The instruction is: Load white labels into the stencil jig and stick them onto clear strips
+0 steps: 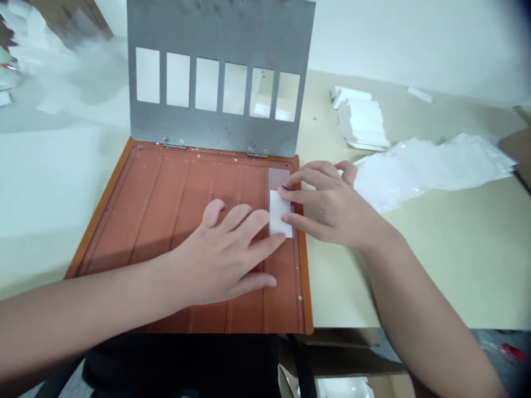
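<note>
Your left hand [219, 254] lies flat and open at about 12 o'clock, fingers spread on the orange tray [97, 232], its longest fingertip just reaching the lower corner of a white strip [279, 213]. Your right hand [332, 204], at about 1 o'clock, makes a narrow pinch, with fingertips on the strip's top and lower edges, so it is holding the strip. The strip lies at the right end of the tray, just below a darker pink patch [279, 178]. If your pinch loosens, or your left fingertip nudges that corner, the strip could skew or slide out of line with the patch. Damp fingertips could also drag it across the tray.

Beyond the tray, at 12 o'clock, a grey metal plate [215, 135] stands raised on two hinges [257, 152], with six rectangular windows [219, 85] cut through it. Nothing visible props it, so a knock from your wrist could swing it down onto the strip and your fingers.

At 2 o'clock, a loose fan of white plastic sleeves [427, 171] spreads across the cream table [440, 276] just past your right hand. A careless sweep of your forearm could scatter them. Farther off, at 1 o'clock, sits a pile of white cards [363, 124], which a stray sleeve could disturb.
</note>
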Demonstrator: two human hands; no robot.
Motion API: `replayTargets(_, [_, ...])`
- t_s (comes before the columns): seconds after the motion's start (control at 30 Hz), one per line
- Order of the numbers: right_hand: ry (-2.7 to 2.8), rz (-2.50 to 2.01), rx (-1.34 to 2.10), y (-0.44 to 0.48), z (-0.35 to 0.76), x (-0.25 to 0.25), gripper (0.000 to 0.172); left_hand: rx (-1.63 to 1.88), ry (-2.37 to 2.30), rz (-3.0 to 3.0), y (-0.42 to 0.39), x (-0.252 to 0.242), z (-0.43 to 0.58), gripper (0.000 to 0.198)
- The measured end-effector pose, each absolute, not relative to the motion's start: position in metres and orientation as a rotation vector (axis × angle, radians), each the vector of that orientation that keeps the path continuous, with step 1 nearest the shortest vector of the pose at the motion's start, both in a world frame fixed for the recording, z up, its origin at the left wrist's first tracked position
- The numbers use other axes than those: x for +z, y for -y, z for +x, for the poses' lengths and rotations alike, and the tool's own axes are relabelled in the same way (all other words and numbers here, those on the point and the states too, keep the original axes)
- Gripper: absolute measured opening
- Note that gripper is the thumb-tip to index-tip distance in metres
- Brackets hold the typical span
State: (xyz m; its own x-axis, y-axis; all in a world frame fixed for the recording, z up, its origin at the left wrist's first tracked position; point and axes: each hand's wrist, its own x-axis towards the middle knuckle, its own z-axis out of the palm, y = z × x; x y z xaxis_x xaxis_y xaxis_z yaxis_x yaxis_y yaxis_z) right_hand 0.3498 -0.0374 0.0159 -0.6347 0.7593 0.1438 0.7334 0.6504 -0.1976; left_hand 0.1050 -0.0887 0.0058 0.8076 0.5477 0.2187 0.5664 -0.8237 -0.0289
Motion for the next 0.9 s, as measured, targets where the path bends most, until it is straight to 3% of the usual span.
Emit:
replayTargets(0.37, [2.601, -1.201, 0.131, 0.0340, 0.3502, 0.0085, 0.029, -0.229, 0.854, -2.900, 0.0949, 0.0099, 0.1089, 0.066])
replayTargets(0.9, [2.579, -1.207, 0.164, 0.0338, 0.3505, 0.0072, 0.025, -0.245, 0.881, -2.891, 0.0980, 0.0083, 0.1101, 0.065])
